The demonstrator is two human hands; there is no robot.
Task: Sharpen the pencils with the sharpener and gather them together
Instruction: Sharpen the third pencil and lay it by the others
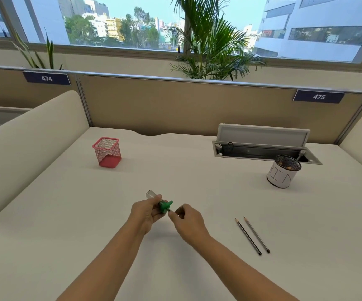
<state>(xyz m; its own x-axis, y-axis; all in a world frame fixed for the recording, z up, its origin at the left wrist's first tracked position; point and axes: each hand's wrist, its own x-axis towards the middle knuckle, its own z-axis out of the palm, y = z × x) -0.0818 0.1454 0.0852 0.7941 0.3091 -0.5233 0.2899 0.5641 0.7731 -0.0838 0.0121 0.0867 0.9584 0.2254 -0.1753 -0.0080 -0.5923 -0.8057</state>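
White desk point(89, 213): L hand point(146, 213) clamped on green-capped clear sharpener point(161, 205), R hand point(188, 222) pinching prob. pencil.

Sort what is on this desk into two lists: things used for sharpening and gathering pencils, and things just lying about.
In use: sharpener in left hand; right hand at its green end; two pencils; red mesh cup.
Lying about: bin; cable tray; palm.

We count two pencils point(252, 235) lying on the desk point(175, 174), one green sharpener point(164, 206), one red mesh cup point(107, 152), one white can point(283, 171), two number signs point(46, 78) and two hands point(147, 211).
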